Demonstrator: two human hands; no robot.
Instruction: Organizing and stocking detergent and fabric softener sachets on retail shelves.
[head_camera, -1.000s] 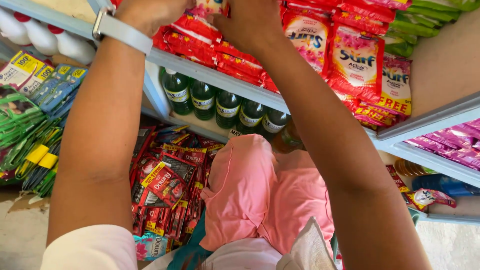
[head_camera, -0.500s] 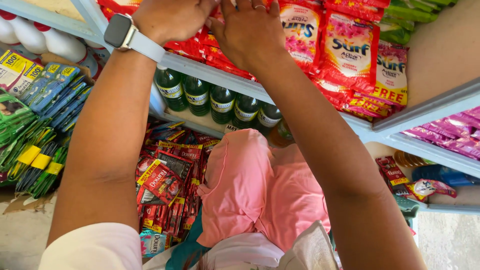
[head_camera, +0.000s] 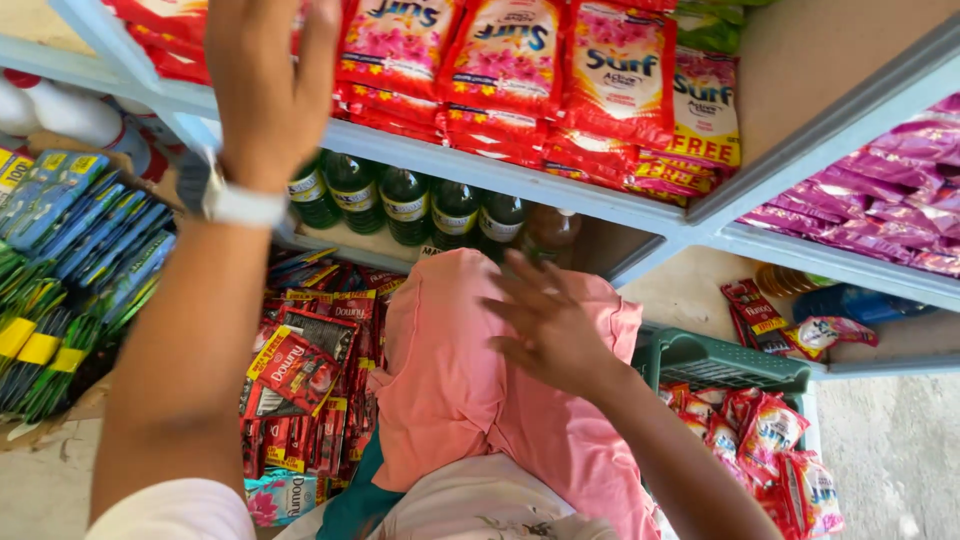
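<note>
My left hand (head_camera: 268, 90) is raised to the upper shelf, its fingers spread against the red sachet packs (head_camera: 400, 50) stacked there; I cannot tell whether it grips one. A white watch (head_camera: 235, 200) sits on that wrist. My right hand (head_camera: 545, 325) hangs lower, open with fingers apart and blurred, holding nothing, in front of the pink cloth (head_camera: 460, 380) over my lap.
A pale blue metal shelf (head_camera: 560, 190) carries red sachets above and green bottles (head_camera: 405, 205) below. Purple packs (head_camera: 880, 210) fill the right shelf. Blue and green sachets (head_camera: 70, 260) hang at left. A green basket (head_camera: 720, 360) holds more sachets.
My right hand has dropped from the upper shelf down to lap height, empty. My left hand stays at the sachet stack. The camera has tilted, so the shelf sits lower in view.
</note>
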